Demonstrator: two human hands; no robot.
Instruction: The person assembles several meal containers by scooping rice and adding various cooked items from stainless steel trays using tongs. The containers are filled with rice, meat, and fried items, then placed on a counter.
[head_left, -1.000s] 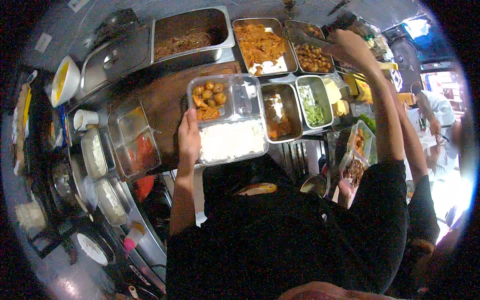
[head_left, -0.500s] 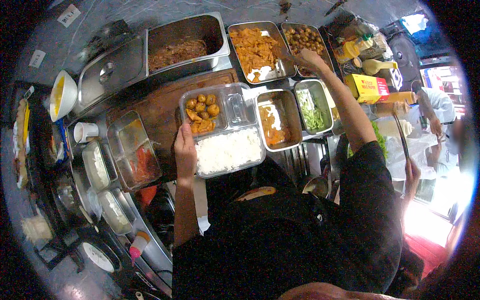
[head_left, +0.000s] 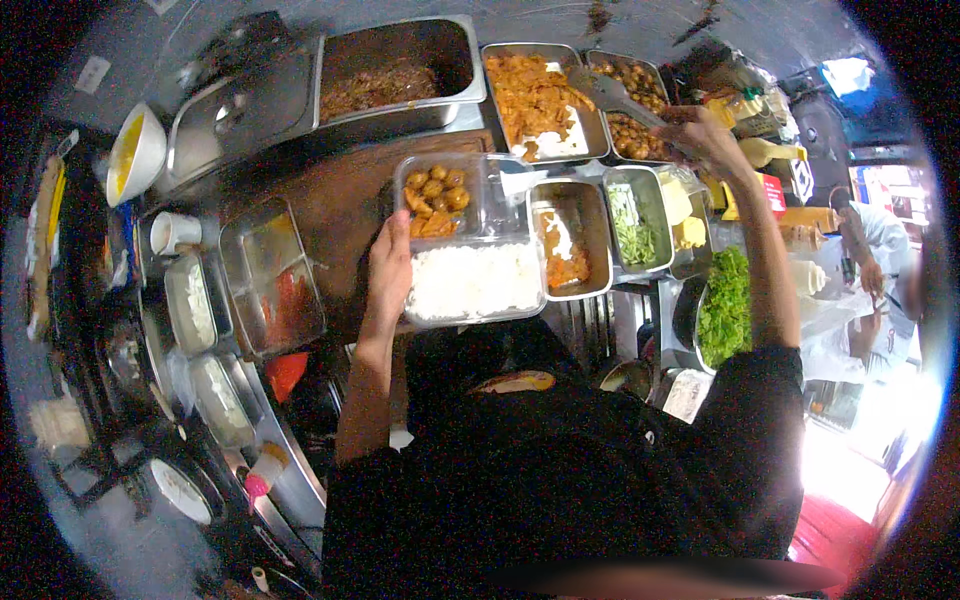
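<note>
My left hand [head_left: 388, 272] grips the left side of a clear plastic divided meal container [head_left: 504, 222]. White rice [head_left: 475, 282] fills its long near compartment. Small round browned potatoes [head_left: 437, 188] and orange saucy pieces [head_left: 432, 224] share the far-left one, and the far-right compartment looks bare. Closed around a grey metal serving utensil [head_left: 628, 104], my right hand [head_left: 703, 138] is over the right edge of the potato tray. Blur hides the utensil's exact kind. Its broad end lies between the tray of orange pieces [head_left: 525, 95] and the tray of potatoes [head_left: 640, 138].
Nearer me are metal pans with orange sauce [head_left: 568, 265], sliced green vegetable [head_left: 634, 235] and yellow food [head_left: 690, 232]. Green lettuce [head_left: 725, 305] sits right. Left are a wooden board [head_left: 350, 190], a deep pan of shredded meat [head_left: 390, 85] and a white bowl [head_left: 137, 155]. Another person [head_left: 870, 240] works far right.
My left hand and the container have shifted right and slightly away from me. My right hand has moved right, bringing the metal utensil into plain sight. The view has shifted a little.
</note>
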